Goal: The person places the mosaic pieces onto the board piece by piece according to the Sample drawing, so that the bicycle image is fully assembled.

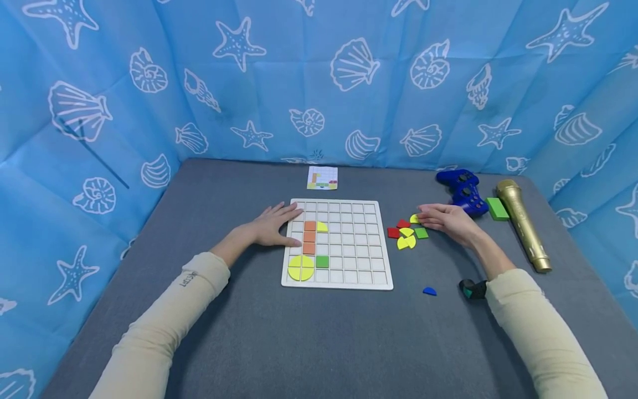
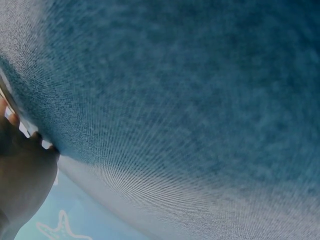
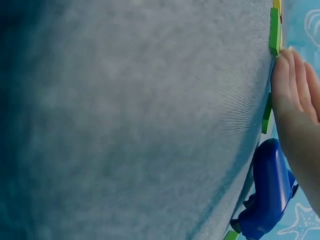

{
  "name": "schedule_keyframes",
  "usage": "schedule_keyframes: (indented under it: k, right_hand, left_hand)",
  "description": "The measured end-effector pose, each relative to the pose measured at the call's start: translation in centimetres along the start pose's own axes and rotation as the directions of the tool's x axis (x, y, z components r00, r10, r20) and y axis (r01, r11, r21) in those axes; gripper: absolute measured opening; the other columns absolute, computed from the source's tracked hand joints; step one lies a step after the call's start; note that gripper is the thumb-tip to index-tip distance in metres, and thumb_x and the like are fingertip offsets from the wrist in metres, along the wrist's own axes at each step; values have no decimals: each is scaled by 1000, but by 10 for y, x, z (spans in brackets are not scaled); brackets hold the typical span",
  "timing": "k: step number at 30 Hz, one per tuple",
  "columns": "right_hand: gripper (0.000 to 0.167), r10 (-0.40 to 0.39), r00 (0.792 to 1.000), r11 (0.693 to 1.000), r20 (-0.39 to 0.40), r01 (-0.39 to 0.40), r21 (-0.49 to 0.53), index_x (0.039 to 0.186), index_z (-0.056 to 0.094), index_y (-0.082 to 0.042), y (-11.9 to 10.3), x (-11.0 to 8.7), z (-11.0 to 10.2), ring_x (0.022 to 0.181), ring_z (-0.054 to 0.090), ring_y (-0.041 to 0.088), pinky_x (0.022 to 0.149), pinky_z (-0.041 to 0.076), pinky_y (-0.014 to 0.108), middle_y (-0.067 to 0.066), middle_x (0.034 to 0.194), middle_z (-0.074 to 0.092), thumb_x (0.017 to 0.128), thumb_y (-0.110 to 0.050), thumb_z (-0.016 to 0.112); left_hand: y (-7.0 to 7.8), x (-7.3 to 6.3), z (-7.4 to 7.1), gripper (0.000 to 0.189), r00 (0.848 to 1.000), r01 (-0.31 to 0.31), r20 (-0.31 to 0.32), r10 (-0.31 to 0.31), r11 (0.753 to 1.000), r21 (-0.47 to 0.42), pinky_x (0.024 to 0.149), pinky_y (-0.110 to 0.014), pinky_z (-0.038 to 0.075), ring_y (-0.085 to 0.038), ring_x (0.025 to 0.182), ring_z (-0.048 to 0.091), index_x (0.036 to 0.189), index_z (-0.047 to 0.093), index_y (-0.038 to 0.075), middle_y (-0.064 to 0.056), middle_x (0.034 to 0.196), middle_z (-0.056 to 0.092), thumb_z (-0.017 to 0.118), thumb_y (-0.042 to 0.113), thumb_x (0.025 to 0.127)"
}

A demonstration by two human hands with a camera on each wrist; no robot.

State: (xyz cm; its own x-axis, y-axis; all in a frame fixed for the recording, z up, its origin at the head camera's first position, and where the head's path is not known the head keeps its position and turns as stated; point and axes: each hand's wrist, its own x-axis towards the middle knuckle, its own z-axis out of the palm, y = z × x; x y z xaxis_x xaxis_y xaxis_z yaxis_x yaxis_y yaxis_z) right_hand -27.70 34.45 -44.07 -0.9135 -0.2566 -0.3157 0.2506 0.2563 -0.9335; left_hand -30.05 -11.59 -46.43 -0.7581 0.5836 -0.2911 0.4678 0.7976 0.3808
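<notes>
A curtained-off booth: seashell-print drapes (image 1: 309,83) line a grey table (image 1: 319,338).

White gridded board (image 1: 349,249) lies flat — coloured pieces (image 1: 406,232) clustered beside it.

- In the head view we see bright, rather even light.
- We find soft shadows on the grey cloth (image 1: 309,338), beside both sleeves (image 1: 159,321).
- In the left wrist view, the left hand (image 2: 25,175) looks to us quite dark, and the upper right is dim and blurred.
- In the right wrist view, we notice a dark left edge and a pale shine on the blue controller (image 3: 270,185).
</notes>
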Motion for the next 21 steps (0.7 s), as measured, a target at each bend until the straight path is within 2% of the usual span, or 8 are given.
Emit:
schedule_keyframes:
  k: [5, 8, 14, 21]
  right_hand:
    - [56, -34, 999, 989, 23, 37, -143, 142, 36, 7, 3, 0, 1, 107, 59, 10, 93, 46, 27, 28, 136, 45, 102, -30, 48]
    - [55, -41, 999, 975, 17, 44, -220, 141, 40, 5, 4, -1, 1, 108, 59, 12, 90, 48, 25, 28, 134, 47, 100, -30, 51]
    - [50, -65, 997, 935, 44, 76, -347, 140, 43, 3, 5, -6, 2, 104, 59, 11, 83, 50, 24, 25, 128, 54, 98, -19, 58]
    - [51, -134, 985, 890, 108, 168, -424, 135, 45, 9, 10, -8, 5, 108, 55, 31, 82, 49, 22, 26, 123, 55, 90, -2, 65]
  left_hand:
    - [0, 1, 0, 96, 1000, 6, 3, -6, 1000, 6, 113, -50, -2, -29, 144, -4, 155, 14, 24, 0, 160, 4, 59, 66, 82]
    - [1, 1, 0, 95, 1000, 11, 6, -11, 1000, 10, 113, -49, -2, -28, 144, -4, 155, 13, 25, 1, 160, 3, 58, 67, 82]
    - [0, 1, 1, 95, 1000, 23, 13, -23, 1000, 10, 114, -47, -3, -26, 144, -5, 155, 12, 27, 2, 160, 2, 58, 68, 82]
    - [0, 1, 0, 94, 1000, 16, 10, -16, 1000, 15, 114, -47, -2, -26, 144, -5, 155, 12, 26, 2, 160, 2, 58, 66, 83]
